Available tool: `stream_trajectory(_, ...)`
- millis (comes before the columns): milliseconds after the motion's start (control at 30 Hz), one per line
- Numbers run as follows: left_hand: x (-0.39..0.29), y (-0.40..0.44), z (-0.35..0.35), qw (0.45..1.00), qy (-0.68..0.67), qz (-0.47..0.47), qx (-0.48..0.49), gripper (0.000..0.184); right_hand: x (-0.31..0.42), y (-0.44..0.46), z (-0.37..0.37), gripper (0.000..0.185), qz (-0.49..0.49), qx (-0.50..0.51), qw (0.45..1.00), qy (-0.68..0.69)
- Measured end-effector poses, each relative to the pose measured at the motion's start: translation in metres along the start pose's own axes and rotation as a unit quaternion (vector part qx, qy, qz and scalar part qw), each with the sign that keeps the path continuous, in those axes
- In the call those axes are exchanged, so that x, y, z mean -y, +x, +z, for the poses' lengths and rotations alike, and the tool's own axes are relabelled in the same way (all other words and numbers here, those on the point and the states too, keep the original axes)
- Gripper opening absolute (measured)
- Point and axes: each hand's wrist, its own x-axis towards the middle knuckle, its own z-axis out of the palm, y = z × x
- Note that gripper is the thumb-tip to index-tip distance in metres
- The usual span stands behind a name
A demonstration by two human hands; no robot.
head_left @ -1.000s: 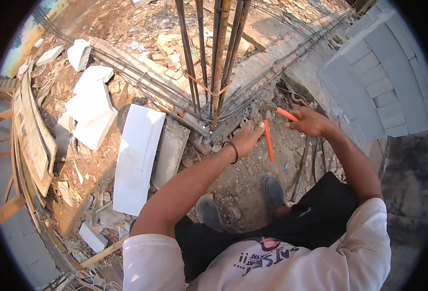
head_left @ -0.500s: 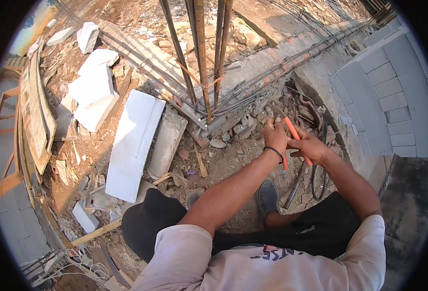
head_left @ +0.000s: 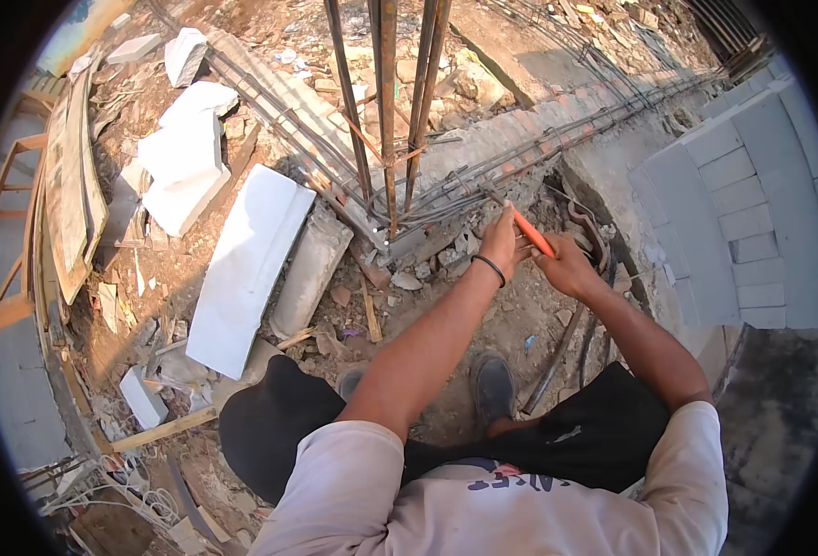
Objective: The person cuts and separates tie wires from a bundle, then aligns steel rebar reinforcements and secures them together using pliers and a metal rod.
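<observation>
Orange-handled tool [head_left: 534, 233] now sits nearer the horizontal bars [head_left: 566, 146] than half a second ago; both hands shifted that way with it. The handle also lies more diagonal; back then it ran steeper. Second orange tip that showed below the left hand half a second ago is out of sight; a second ago two orange handles were spread apart, now one shows.

Long axis: diagonal. Dark metal head [head_left: 492, 193] points forward and left, away from the person; handle end runs back and right.

Tool is held over the ground [head_left: 446, 324], at the near edge of the horizontal bars, right of the corner where the upright bars [head_left: 388, 120] stand. Can't tell if the head touches a bar.

Right hand [head_left: 568, 266]: fingers wrapped around the handle's rear end. Left hand [head_left: 500, 243]: at the handle's front end, beside the head; finger wrap hidden, can't tell grasping vs steadying.

White slab [head_left: 253, 273] lies on the ground well left, beside a concrete piece [head_left: 312, 273].
</observation>
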Motion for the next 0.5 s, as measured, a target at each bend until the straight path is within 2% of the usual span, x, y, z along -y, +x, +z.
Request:
stream_trajectory(67, -0.001, 0.008, 0.0, 0.997, 0.066, 0.017, 0.027, 0.037, 0.008, 0.003, -0.001, 0.038, 0.01, 0.023, 1.0, -0.011)
stream_trajectory(133, 0.0, 0.015, -0.002, 0.997, 0.071, 0.025, 0.027, 0.031, 0.019, -0.003, 0.004, 0.036, -0.021, -0.052, 0.997, -0.061)
stream_trajectory(167, 0.0, 0.018, -0.004, 0.996, 0.078, 0.03, 0.025, 0.026, 0.022, -0.004, 0.003, 0.037, -0.008, -0.039, 0.997, -0.073)
stream_trajectory(200, 0.001, 0.022, -0.009, 0.996, 0.076, 0.029, 0.025, 0.026, 0.026, -0.005, 0.002, 0.037, -0.007, -0.037, 0.996, -0.075)
stream_trajectory(267, -0.001, 0.031, -0.017, 0.993, 0.06, 0.017, 0.104, 0.016, 0.033, -0.006, 0.003, 0.041, -0.013, -0.047, 0.995, -0.091)
stream_trajectory(300, -0.002, 0.031, -0.018, 0.993, 0.057, 0.015, 0.104, 0.016, 0.033, -0.006, 0.004, 0.041, -0.012, -0.045, 0.995, -0.093)
stream_trajectory(367, -0.003, 0.031, -0.018, 0.989, 0.03, 0.019, 0.142, 0.011, 0.034, -0.003, 0.005, 0.044, 0.019, -0.033, 0.992, -0.121)
stream_trajectory(500, -0.001, 0.035, -0.02, 0.992, -0.023, 0.013, 0.121, 0.013, 0.044, -0.002, 0.0, 0.045, 0.036, -0.004, 0.987, -0.154)
